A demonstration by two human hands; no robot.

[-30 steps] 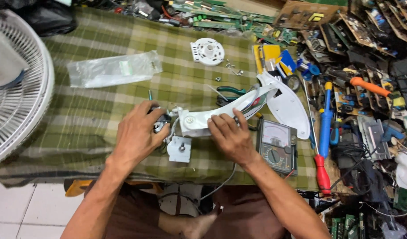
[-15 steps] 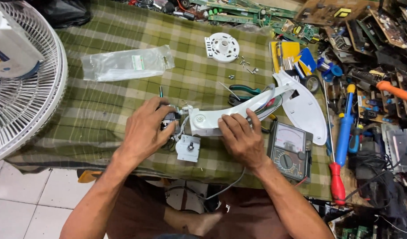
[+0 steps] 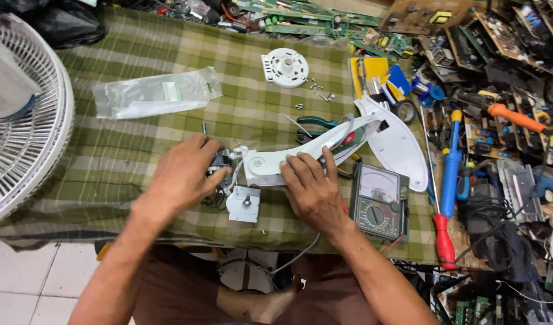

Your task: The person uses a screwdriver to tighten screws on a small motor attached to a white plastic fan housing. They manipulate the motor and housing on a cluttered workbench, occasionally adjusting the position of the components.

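On the counter [image 3: 138,150], covered with a green checked cloth, a white plastic fan neck housing [image 3: 300,153] lies across the middle, running from near left to far right. The right hand [image 3: 312,189] presses flat on its near end, fingers spread, not clenched. The left hand [image 3: 183,174] curls around a small dark motor part [image 3: 219,162] just left of the housing, grasping it. A small white gearbox [image 3: 243,204] sits between the hands. A multimeter [image 3: 379,201] lies just right of the right hand, and a clear plastic bag [image 3: 156,93] rests farther left.
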